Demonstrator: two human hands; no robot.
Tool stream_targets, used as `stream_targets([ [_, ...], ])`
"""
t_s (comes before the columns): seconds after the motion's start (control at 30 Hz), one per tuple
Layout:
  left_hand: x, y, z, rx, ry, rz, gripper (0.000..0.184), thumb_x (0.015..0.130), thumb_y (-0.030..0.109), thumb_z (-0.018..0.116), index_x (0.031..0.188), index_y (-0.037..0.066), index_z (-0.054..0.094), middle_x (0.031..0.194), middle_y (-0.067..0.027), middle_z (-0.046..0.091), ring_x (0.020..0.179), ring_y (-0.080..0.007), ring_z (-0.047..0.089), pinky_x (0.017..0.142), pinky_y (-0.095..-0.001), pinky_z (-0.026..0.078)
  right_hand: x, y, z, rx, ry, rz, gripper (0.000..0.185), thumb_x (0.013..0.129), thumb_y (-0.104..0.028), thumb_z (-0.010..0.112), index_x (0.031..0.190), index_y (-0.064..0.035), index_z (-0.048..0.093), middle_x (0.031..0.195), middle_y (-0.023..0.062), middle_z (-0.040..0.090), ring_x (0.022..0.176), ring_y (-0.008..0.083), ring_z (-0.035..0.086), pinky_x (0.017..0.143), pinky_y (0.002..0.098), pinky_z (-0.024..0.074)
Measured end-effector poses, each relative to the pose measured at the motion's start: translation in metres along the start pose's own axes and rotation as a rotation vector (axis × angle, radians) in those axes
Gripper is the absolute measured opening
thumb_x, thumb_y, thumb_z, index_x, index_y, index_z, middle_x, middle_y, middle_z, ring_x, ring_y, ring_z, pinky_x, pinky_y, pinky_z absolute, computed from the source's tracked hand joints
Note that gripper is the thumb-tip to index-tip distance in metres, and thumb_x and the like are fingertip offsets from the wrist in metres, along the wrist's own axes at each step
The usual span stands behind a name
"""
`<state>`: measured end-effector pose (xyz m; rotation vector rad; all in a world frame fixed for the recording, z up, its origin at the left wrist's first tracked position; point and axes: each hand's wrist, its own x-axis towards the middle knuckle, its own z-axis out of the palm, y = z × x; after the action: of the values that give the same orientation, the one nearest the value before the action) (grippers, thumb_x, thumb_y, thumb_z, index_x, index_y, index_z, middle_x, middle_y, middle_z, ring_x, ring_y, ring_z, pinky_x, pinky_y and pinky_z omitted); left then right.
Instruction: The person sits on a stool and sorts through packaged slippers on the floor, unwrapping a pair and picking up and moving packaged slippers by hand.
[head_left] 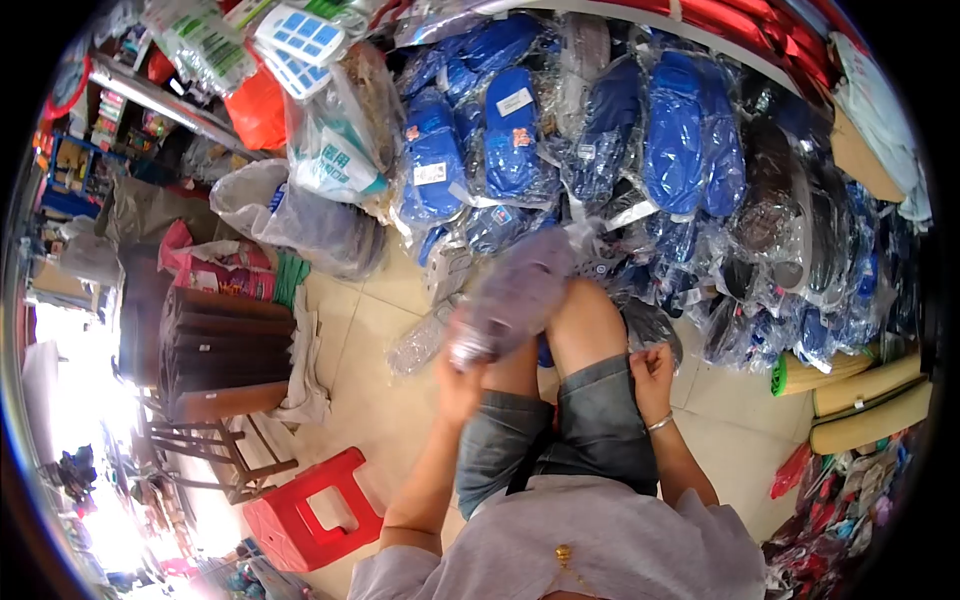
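Observation:
My left hand [463, 375] is closed on one end of a purplish-grey slipper in clear plastic [520, 290], which is blurred and held above my knee. Near the hem of my grey shorts, my right hand [652, 375] has its fingers curled together; whether anything small is between them is hidden. In front of my knees lies a heap of wrapped slippers, among them a blue pair [690, 135] and a blue slipper with a white label [512, 135]. A wrapped grey slipper [422, 340] lies on the floor beside the held one.
A red plastic stool [350, 480] stands at the lower left, near a wooden chair frame [235, 455]. Brown rolled material [225, 350] and a large plastic bag [300, 225] are at the left. Rolled mats [870, 415] lie at the right.

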<state>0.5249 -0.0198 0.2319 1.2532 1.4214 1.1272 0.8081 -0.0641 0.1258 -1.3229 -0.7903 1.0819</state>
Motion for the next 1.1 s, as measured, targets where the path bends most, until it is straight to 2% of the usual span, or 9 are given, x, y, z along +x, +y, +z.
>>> stream_targets([
  [0.03, 0.007, -0.036, -0.021, -0.101, 0.160, -0.174, 0.035, 0.079, 0.014, 0.053, 0.110, 0.000, 0.049, 0.097, -0.0096, 0.058, 0.088, -0.0197, 0.057, 0.076, -0.0305, 0.047, 0.000, 0.001, -0.002, 0.002, 0.004, 0.007, 0.023, 0.082, -0.002, 0.056, 0.078, -0.0083, 0.035, 0.073, -0.0016, 0.041, 0.068, 0.0045, 0.038, 0.060, 0.0182, 0.0336],
  [0.1, 0.027, -0.029, -0.034, -0.655, 0.312, -0.338, 0.043, 0.078, 0.020, 0.055, 0.116, 0.002, 0.046, 0.108, -0.0102, 0.055, 0.100, -0.0268, 0.053, 0.087, -0.0410, 0.043, 0.000, -0.002, -0.005, 0.000, 0.024, -0.012, 0.020, 0.084, -0.003, 0.055, 0.078, -0.0078, 0.036, 0.072, -0.0010, 0.042, 0.066, 0.0048, 0.039, 0.059, 0.0187, 0.0337],
  [0.2, 0.029, -0.022, -0.040, -0.946, 0.216, -0.291, 0.050, 0.080, 0.020, 0.048, 0.124, -0.001, 0.039, 0.123, -0.0136, 0.048, 0.114, -0.0301, 0.045, 0.098, -0.0422, 0.035, 0.001, -0.017, -0.004, 0.040, 0.030, -0.046, 0.015, 0.087, -0.007, 0.050, 0.079, -0.0063, 0.038, 0.069, 0.0001, 0.043, 0.062, 0.0059, 0.040, 0.056, 0.0197, 0.0341],
  [0.37, 0.040, -0.031, -0.037, -1.190, 0.195, -0.354, 0.052, 0.080, 0.024, 0.047, 0.127, 0.003, 0.039, 0.127, -0.0167, 0.045, 0.116, -0.0351, 0.043, 0.098, -0.0520, 0.034, 0.003, -0.050, 0.010, -0.035, -0.014, -0.149, 0.019, 0.089, -0.010, 0.045, 0.072, -0.0017, 0.047, 0.065, 0.0047, 0.046, 0.058, 0.0118, 0.044, 0.055, 0.0250, 0.0367],
  [0.5, 0.076, -0.033, -0.029, -1.291, 0.148, -0.386, 0.051, 0.079, 0.023, 0.047, 0.125, 0.002, 0.042, 0.128, -0.0170, 0.044, 0.118, -0.0352, 0.042, 0.100, -0.0555, 0.030, 0.017, -0.068, 0.017, -0.454, -0.100, -0.310, 0.016, 0.080, -0.008, 0.048, 0.069, 0.0037, 0.049, 0.071, 0.0161, 0.053, 0.068, 0.0272, 0.054, 0.077, 0.0401, 0.0441],
  [0.6, 0.118, -0.019, -0.010, -1.337, 0.075, -0.411, 0.051, 0.079, 0.023, 0.047, 0.125, 0.002, 0.043, 0.128, -0.0171, 0.045, 0.117, -0.0355, 0.042, 0.100, -0.0554, 0.029, 0.037, -0.070, 0.011, -0.528, -0.076, -0.499, 0.005, 0.069, -0.002, 0.051, 0.068, 0.0012, 0.048, 0.064, 0.0153, 0.048, 0.058, 0.0342, 0.048, 0.062, 0.0359, 0.0430],
  [0.93, 0.333, 0.011, 0.072, -1.371, -0.276, -0.210, 0.051, 0.081, 0.016, 0.049, 0.128, 0.001, 0.037, 0.130, -0.0194, 0.040, 0.121, -0.0344, 0.036, 0.103, -0.0489, 0.028, 0.048, -0.063, -0.013, -0.555, 0.017, -0.450, 0.009, 0.060, 0.004, 0.046, 0.058, -0.0047, 0.049, 0.055, 0.0098, 0.048, 0.050, 0.0277, 0.048, 0.063, 0.0392, 0.0461],
  [1.0, 0.384, 0.023, 0.092, -1.290, -0.220, -0.183, 0.053, 0.074, 0.010, 0.061, 0.123, 0.000, 0.042, 0.127, -0.0160, 0.043, 0.117, -0.0317, 0.041, 0.102, -0.0468, 0.031, 0.051, -0.062, -0.016, -0.563, -0.008, -0.463, 0.009, 0.059, 0.003, 0.046, 0.057, -0.0046, 0.049, 0.054, 0.0097, 0.048, 0.049, 0.0280, 0.048, 0.059, 0.0388, 0.0453],
  [1.1, 0.467, 0.042, 0.135, -1.112, -0.292, 0.040, 0.053, 0.087, 0.025, 0.043, 0.132, 0.000, 0.030, 0.135, -0.0202, 0.032, 0.125, -0.0368, 0.031, 0.105, -0.0495, 0.023, 0.053, -0.061, -0.017, -0.613, -0.024, -0.470, 0.008, 0.059, 0.002, 0.045, 0.055, -0.0037, 0.050, 0.053, 0.0103, 0.048, 0.047, 0.0286, 0.048, 0.051, 0.0376, 0.0426],
])
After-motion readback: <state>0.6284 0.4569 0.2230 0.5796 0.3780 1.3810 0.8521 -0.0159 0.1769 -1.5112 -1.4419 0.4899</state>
